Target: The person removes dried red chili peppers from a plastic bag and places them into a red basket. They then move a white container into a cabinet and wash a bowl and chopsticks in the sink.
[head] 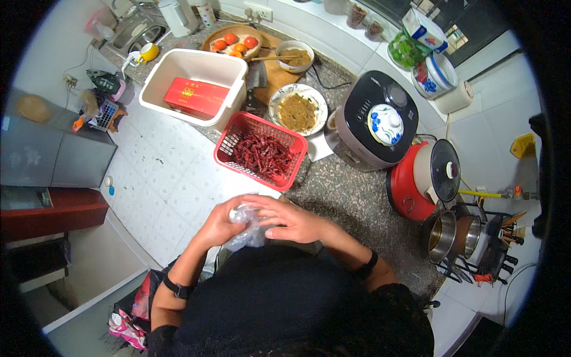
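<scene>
Close to my body, my left hand curls around a crumpled clear plastic bag. My right hand touches the same bag from the other side, its fingers bent over the top; how firmly it grips cannot be told. Just beyond the hands, a red plastic basket holds dried red chillies. Behind it stand a patterned plate of brown paste and a white tub with a red box inside.
A cleaver lies by a wooden board. Beyond are a basket of tomatoes and a bowl with chopsticks. To the right stand a black-topped cooker, a red appliance with a lidded pot and steel pots by the stove.
</scene>
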Available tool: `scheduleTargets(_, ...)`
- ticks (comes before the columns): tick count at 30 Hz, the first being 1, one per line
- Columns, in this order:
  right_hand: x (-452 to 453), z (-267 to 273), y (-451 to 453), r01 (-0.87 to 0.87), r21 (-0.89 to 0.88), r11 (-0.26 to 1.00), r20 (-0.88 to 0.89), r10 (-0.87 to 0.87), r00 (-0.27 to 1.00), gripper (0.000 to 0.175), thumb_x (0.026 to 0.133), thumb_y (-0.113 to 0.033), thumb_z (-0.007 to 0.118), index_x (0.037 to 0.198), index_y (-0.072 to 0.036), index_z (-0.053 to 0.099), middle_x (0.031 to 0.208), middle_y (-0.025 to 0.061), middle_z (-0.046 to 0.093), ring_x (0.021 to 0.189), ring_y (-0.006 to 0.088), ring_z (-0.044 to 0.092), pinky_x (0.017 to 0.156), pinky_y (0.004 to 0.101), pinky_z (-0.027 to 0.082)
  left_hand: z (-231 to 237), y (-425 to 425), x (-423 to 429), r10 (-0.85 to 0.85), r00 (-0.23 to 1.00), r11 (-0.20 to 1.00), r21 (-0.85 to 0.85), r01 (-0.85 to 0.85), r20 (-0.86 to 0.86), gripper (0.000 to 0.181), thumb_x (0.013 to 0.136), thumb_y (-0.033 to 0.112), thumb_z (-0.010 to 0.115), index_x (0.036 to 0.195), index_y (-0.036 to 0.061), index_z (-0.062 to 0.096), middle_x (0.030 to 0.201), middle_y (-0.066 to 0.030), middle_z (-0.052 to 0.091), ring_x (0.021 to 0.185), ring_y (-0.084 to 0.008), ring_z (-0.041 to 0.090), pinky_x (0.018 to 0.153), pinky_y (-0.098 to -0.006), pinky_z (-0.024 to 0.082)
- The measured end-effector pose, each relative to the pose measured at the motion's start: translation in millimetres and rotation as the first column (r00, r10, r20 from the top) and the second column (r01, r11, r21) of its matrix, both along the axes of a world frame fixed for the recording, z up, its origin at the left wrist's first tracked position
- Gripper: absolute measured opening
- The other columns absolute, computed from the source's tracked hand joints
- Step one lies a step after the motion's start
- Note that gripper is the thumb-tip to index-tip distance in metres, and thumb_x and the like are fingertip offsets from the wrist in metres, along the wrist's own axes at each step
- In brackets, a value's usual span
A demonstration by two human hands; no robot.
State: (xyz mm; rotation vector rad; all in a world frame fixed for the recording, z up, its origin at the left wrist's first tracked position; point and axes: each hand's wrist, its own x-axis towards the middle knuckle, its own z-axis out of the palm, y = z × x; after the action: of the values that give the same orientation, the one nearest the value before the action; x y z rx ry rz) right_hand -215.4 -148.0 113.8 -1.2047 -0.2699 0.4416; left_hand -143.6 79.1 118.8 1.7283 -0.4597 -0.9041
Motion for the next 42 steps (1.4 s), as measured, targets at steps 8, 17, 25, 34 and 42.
scheduleTargets(8, 12, -120, -28, 0.461, -0.831, 0.312, 0.113, -0.717, 0.688, 0.081, 0.087, -0.034, 0.071, 0.146, -0.001, 0.026, 0.125, 0.0221, 0.052, 0.094, 0.0252, 0.065, 0.074, 0.0358, 0.056, -29, 168, -80, 0.636, 0.771, 0.772, 0.002, -0.636, 0.028, 0.024, 0.073, 0.006, 0.054, 0.092, -0.001, 0.065, 0.079, -0.002, 0.062, 0.073, -0.0105, 0.055, 0.067, -0.0256, 0.045)
scheduleTargets(17, 39, -134, 4, 0.645, -0.518, 0.562, -0.277, -0.824, 0.495, 0.054, 0.092, -0.006, 0.053, 0.141, -0.007, 0.032, 0.126, 0.0144, 0.054, 0.101, 0.027, 0.065, 0.068, 0.0408, 0.063, -103, 331, -187, 0.943, 0.333, 0.332, -0.172, -0.927, 0.024, 0.018, 0.088, 0.017, 0.055, 0.092, 0.0003, 0.062, 0.083, -0.0031, 0.06, 0.077, -0.0152, 0.054, 0.07, -0.0305, 0.045)
scheduleTargets(25, -39, -90, -4, 0.689, -0.566, 0.453, -0.096, -0.866, 0.491, 0.04, 0.09, -0.001, 0.047, 0.13, -0.002, 0.047, 0.108, 0.0135, 0.062, 0.086, 0.0251, 0.068, 0.06, 0.0371, 0.063, -152, 358, -183, 0.702, 0.691, 0.69, 0.076, -0.72, 0.171, 0.019, 0.089, 0.019, 0.055, 0.093, 0.0013, 0.062, 0.082, -0.0038, 0.058, 0.077, -0.0147, 0.053, 0.07, -0.0306, 0.044)
scheduleTargets(34, -141, -7, -24, 0.749, -0.48, 0.457, -0.011, -0.857, 0.516, 0.031, 0.091, -0.007, 0.052, 0.12, 0.002, 0.052, 0.093, 0.0104, 0.064, 0.075, 0.0173, 0.067, 0.055, 0.0332, 0.059, -81, 249, -149, 0.612, 0.771, 0.785, -0.017, -0.619, 0.175, 0.037, 0.097, 0.037, 0.047, 0.092, 0.0035, 0.062, 0.083, -0.0052, 0.057, 0.079, -0.0155, 0.054, 0.072, -0.0314, 0.045)
scheduleTargets(42, -119, 23, -18, 0.636, -0.615, 0.467, 0.212, -0.678, 0.703, 0.04, 0.088, -0.012, 0.058, 0.126, 0.0, 0.052, 0.1, 0.0128, 0.068, 0.088, 0.0178, 0.064, 0.076, 0.0343, 0.052, -48, 168, -77, 0.312, 0.942, 0.948, -0.031, -0.318, -0.122, 0.054, 0.1, 0.044, 0.032, 0.123, 0.001, 0.057, 0.104, -0.0092, 0.063, 0.094, -0.019, 0.059, 0.084, -0.0344, 0.048)
